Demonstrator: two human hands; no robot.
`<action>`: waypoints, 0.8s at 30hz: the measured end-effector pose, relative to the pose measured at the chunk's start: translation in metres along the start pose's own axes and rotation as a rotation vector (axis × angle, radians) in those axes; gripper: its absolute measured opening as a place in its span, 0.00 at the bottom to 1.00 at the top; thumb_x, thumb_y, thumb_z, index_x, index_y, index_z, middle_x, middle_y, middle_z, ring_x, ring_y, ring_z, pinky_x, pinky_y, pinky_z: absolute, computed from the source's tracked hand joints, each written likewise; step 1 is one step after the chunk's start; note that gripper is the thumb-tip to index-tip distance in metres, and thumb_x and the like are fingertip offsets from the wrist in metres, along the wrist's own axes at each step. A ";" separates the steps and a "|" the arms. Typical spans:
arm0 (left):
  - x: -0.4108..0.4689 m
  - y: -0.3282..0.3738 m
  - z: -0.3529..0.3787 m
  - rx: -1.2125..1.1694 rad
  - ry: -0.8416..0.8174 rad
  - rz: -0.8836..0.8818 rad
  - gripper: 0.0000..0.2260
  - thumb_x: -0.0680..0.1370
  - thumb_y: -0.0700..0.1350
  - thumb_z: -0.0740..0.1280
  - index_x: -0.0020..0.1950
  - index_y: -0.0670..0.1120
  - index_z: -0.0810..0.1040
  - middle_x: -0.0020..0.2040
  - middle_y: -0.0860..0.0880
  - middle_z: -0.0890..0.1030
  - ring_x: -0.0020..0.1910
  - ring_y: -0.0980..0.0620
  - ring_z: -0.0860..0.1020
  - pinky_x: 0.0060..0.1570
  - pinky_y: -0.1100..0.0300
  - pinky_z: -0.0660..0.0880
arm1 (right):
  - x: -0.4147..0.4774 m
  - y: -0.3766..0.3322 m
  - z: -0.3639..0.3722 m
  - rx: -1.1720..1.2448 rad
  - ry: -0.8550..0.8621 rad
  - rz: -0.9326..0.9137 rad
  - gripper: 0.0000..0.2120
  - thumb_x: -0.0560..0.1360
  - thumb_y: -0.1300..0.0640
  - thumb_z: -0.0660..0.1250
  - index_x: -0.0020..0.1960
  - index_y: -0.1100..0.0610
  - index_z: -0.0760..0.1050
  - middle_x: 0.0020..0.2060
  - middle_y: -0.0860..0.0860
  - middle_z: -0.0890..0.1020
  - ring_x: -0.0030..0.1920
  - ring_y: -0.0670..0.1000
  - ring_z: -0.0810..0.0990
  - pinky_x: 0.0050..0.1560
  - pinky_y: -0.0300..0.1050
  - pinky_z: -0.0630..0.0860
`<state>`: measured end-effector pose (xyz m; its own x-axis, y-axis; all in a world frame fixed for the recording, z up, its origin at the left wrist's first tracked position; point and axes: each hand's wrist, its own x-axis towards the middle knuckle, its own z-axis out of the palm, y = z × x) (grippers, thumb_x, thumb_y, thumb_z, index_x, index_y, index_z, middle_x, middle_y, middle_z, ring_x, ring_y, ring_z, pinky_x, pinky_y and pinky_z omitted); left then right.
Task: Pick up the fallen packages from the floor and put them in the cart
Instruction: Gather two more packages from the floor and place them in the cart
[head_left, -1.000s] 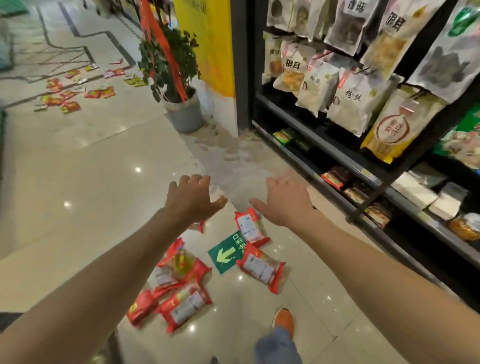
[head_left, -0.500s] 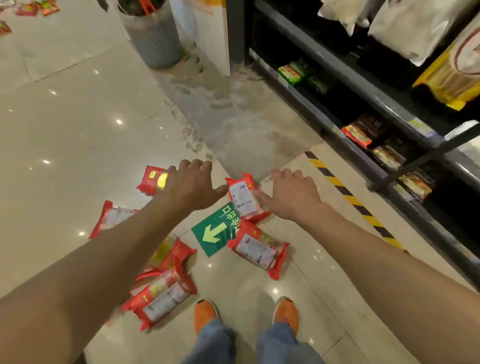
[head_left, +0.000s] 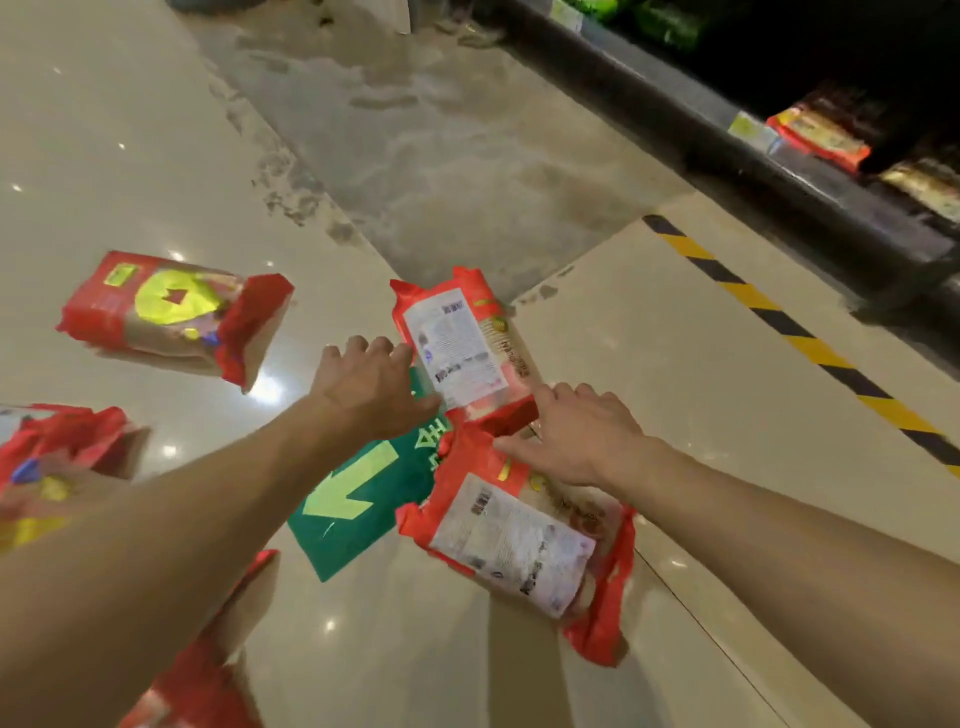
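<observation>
While both arms are stretched down toward the floor (head_left: 156, 156), the left hand (head_left: 371, 389) hovers at the left edge of a red package with a white label (head_left: 462, 343), its fingers loosely bent and holding nothing. The right hand (head_left: 576, 436) is spread, its index finger at the red lower end of this package and its thumb over a second package (head_left: 519, 540) lying just beside it. Whether the fingers touch the wrapping, I cannot tell. Both packages lie at the right side of a green floor sign (head_left: 358, 499) with an arrow. Three more lie to the left: a yellow-printed package (head_left: 171, 312), a blurred package (head_left: 62, 452) at the far left, and a lower package (head_left: 208, 665) under the left forearm. A dark shelf (head_left: 779, 171) and striped tape (head_left: 810, 353) are on the right.
</observation>
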<state>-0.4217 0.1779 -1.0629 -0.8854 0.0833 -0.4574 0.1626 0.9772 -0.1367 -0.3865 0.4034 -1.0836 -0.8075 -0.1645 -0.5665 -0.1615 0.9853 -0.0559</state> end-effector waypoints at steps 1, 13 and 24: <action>0.010 0.002 0.015 0.006 0.016 0.002 0.40 0.81 0.75 0.59 0.82 0.48 0.70 0.77 0.44 0.78 0.76 0.39 0.75 0.73 0.39 0.72 | 0.010 0.004 0.013 0.002 0.007 -0.015 0.49 0.76 0.20 0.53 0.84 0.53 0.59 0.76 0.56 0.73 0.74 0.60 0.72 0.70 0.59 0.70; 0.052 -0.002 0.037 -0.012 0.110 -0.026 0.39 0.82 0.74 0.59 0.82 0.47 0.69 0.77 0.43 0.78 0.76 0.39 0.75 0.74 0.40 0.72 | 0.033 0.011 0.080 0.322 -0.146 -0.149 0.49 0.71 0.18 0.60 0.84 0.45 0.59 0.75 0.48 0.75 0.71 0.54 0.78 0.68 0.54 0.76; 0.096 0.012 0.052 -0.544 -0.020 -0.175 0.39 0.80 0.72 0.65 0.82 0.48 0.68 0.75 0.44 0.80 0.71 0.38 0.80 0.71 0.38 0.79 | 0.028 0.022 0.101 0.599 -0.119 -0.177 0.44 0.68 0.21 0.70 0.76 0.42 0.67 0.57 0.37 0.80 0.56 0.40 0.81 0.53 0.40 0.77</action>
<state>-0.4821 0.1879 -1.1548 -0.8697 -0.0873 -0.4859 -0.2380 0.9364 0.2578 -0.3558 0.4254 -1.1839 -0.7234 -0.3553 -0.5920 0.0862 0.8042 -0.5880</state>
